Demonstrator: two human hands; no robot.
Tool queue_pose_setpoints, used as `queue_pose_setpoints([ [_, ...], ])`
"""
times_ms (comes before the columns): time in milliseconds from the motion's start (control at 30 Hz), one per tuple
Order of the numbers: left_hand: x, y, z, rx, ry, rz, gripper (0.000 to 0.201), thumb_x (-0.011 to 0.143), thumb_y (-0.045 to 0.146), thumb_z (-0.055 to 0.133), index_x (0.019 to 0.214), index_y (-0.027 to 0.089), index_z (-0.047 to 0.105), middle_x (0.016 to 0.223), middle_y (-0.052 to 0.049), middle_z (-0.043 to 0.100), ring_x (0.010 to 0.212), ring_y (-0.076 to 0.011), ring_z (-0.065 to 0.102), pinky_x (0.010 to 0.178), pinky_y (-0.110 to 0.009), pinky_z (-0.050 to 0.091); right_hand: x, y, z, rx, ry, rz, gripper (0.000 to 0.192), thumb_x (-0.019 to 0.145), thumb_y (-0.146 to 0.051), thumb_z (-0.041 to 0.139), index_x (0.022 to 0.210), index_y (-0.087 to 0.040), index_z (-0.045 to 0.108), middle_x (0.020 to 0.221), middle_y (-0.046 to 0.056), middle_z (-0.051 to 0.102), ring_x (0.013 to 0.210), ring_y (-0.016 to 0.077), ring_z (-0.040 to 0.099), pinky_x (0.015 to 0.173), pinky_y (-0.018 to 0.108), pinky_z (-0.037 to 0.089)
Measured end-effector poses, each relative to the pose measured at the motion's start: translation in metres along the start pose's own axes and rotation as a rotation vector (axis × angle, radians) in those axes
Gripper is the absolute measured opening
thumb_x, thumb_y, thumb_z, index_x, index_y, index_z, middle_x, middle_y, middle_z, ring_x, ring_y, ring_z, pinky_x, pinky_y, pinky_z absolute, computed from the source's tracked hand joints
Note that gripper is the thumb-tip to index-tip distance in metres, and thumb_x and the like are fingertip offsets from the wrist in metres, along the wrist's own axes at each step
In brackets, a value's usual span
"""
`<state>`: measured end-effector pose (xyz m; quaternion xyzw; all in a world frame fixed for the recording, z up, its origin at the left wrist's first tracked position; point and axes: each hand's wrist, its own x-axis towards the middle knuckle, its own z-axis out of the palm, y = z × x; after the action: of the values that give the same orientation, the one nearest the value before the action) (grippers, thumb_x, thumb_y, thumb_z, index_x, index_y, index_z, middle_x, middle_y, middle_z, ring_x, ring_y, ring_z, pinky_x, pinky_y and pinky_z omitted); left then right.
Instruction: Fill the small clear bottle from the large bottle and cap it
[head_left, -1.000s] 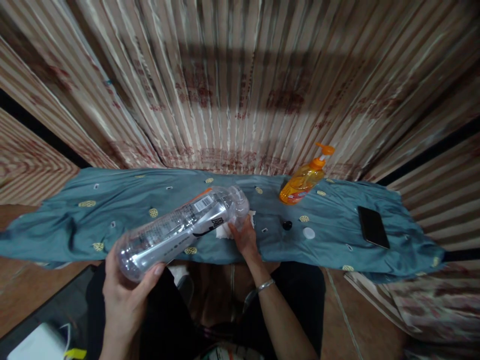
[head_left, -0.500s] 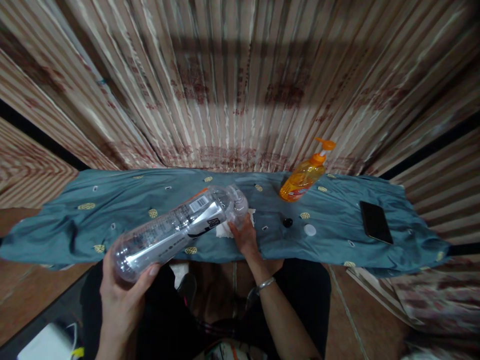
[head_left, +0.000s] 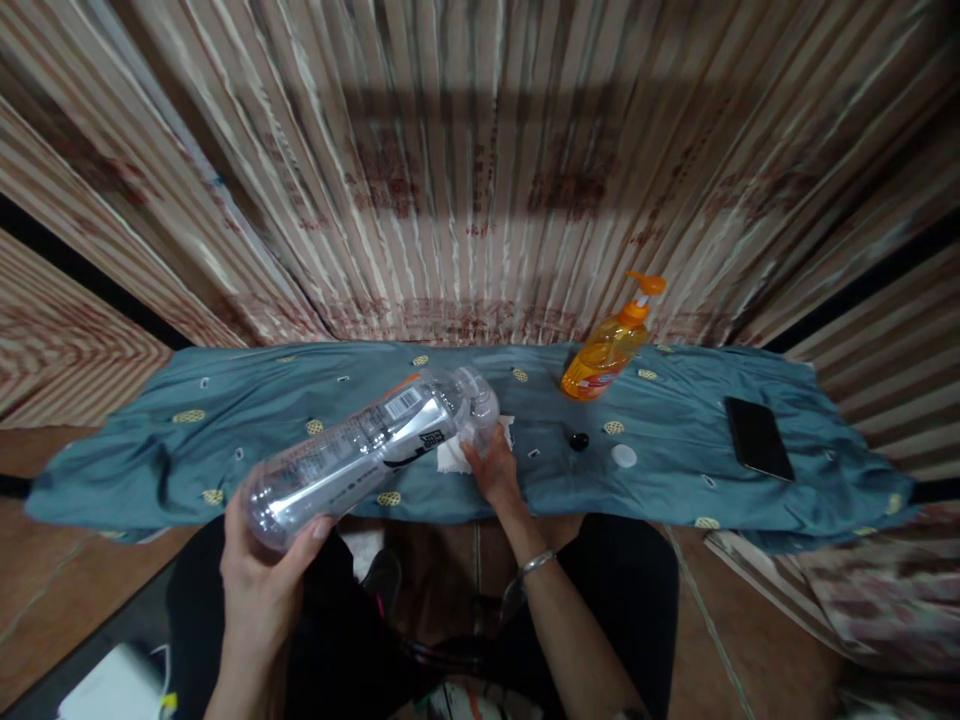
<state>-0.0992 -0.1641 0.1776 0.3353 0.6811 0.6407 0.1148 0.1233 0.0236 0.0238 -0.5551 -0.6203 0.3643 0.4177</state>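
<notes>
Holding item one: your left hand point(head_left: 262, 590) is wrapped around the base of a clear plastic bottle point(head_left: 367, 450), thumb on the near side and fingers closed under the bottom. The bottle lies nearly on its side in the air, base low toward you, neck raised toward the far side; a grip at the very end like this probably serves to steady the long body while the other hand works at the mouth.

Item two: your right hand point(head_left: 495, 470) sits at the bottle's neck, fingers curled up against it. Whether those fingers pinch something there or only press on the plastic, you cannot tell; the neck hides them. A bracelet point(head_left: 536, 562) rings that wrist.

Item three: a white cloth or tissue point(head_left: 454, 458) lies on the table just under the neck, likely placed to catch drips.

Item four: a blue patterned cloth point(head_left: 150, 450) covers the table, bottle held over its near edge.

Item five: an orange pump bottle point(head_left: 609, 345) stands upright toward the far right, well apart from both hands.

Item six: a small black knob-like piece point(head_left: 578, 440) and a white cap point(head_left: 623, 456) rest side by side right of your right hand.

Item seven: a dark phone point(head_left: 759, 438) lies flat at the far right.
</notes>
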Motion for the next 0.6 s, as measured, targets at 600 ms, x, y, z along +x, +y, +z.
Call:
queue_pose_setpoints([
  [600, 0.0018, 0.0010, 0.0008, -0.086, -0.013, -0.015, 0.096, 0.058, 0.054, 0.111, 0.142, 0.027, 0.073, 0.142, -0.010, 0.077, 0.127, -0.0334, 0.076, 0.109, -0.043, 0.064, 0.0026, 0.0035, -0.0004, 0.001, 0.009, -0.055, 0.061, 0.098, -0.049, 0.074, 0.149, -0.016, 0.066, 0.139, 0.023, 0.081, 0.133, 0.0444, 0.078, 0.114, 0.063, 0.064],
])
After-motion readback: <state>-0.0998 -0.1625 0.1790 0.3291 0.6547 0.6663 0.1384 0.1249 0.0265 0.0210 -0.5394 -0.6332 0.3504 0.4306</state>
